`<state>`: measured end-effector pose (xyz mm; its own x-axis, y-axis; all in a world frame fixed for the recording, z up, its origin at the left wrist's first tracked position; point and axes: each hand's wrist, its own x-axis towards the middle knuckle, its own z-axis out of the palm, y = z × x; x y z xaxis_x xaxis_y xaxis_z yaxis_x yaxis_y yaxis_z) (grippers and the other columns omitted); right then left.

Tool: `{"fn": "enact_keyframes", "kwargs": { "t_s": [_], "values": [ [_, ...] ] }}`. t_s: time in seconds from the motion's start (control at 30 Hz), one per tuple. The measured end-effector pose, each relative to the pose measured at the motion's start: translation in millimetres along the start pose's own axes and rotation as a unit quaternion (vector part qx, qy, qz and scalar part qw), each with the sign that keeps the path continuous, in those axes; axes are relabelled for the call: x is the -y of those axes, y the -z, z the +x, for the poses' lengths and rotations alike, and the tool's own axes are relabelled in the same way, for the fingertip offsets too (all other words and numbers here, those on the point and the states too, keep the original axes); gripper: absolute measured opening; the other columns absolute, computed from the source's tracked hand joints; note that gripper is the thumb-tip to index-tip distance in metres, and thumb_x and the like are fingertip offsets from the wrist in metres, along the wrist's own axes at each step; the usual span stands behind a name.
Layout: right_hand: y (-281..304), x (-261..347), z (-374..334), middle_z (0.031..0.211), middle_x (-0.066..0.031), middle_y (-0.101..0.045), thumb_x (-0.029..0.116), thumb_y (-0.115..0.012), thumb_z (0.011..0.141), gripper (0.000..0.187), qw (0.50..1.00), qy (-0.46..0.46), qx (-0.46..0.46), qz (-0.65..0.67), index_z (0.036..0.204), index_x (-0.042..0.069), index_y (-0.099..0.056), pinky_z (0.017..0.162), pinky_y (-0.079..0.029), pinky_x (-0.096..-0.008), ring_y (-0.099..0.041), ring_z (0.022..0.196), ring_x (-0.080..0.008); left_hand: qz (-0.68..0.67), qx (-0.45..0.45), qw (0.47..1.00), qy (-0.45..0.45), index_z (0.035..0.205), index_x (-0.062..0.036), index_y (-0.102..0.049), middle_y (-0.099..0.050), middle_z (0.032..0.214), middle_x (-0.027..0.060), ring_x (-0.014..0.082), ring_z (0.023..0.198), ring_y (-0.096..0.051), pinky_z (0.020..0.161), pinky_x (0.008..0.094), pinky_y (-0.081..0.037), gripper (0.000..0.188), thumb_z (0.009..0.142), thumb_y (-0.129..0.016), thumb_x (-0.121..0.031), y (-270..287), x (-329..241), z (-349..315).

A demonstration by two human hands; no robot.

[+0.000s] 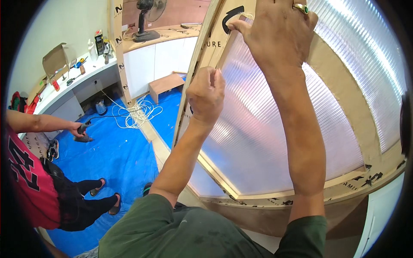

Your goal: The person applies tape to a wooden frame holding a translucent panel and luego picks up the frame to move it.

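My left hand [206,93] is closed in a fist beside the wooden frame [206,56] of a large panel. Whatever it may grip is hidden by the fingers. Higher up, my right hand [279,36] rests at the frame and the ribbed translucent sheet [258,142], back of the hand toward me. Its thumb stretches left, apart from the fingers, whose tips are cut off by the view's upper edge. A ring with a green stone [302,8] sits on one finger. A black curved marking [226,21] lies by the thumb.
At left a person in a red shirt [32,185] holds a power drill [83,132]. Blue sheeting [103,159] covers the floor, with a coiled white cable [137,114] on it. A white counter [79,75] carries tools and bottles. A fan [144,26] and small wooden bench [165,86] stand behind.
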<state>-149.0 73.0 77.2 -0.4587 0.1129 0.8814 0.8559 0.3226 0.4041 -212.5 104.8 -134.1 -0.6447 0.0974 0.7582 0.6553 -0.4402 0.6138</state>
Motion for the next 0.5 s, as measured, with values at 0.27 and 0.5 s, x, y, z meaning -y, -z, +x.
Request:
{"fn": "enact_keyframes", "kwargs": {
  "t_s": [0.27,0.5],
  "values": [
    [-3.5,4.4,0.1,0.119,-0.0088,-0.06,0.042,-0.096,0.074,0.062,1.0,-0.02,-0.009,0.002,0.118,0.008,-0.068,0.103,-0.045,-0.0446,-0.057,0.118,-0.0272,0.056,0.01,0.995,-0.078,0.09,-0.0027,-0.063,-0.067,0.075,0.0125,0.0255,0.062,-0.067,0.059,0.037,-0.053,0.013,0.094,-0.076,-0.002,5.3,-4.9,11.6],
    [-3.3,3.9,-2.1,0.12,-0.0105,-0.06,0.039,-0.096,0.076,0.06,1.0,-0.012,-0.02,0.001,0.119,0.006,-0.069,0.103,-0.045,-0.0448,-0.058,0.119,-0.0278,0.102,0.078,0.988,-0.089,0.085,-0.0067,-0.061,-0.064,0.069,0.0102,0.0274,0.061,-0.066,0.059,0.0391,-0.052,0.018,0.09,-0.077,-0.004,19.0,-6.0,26.1]
  ]
}}
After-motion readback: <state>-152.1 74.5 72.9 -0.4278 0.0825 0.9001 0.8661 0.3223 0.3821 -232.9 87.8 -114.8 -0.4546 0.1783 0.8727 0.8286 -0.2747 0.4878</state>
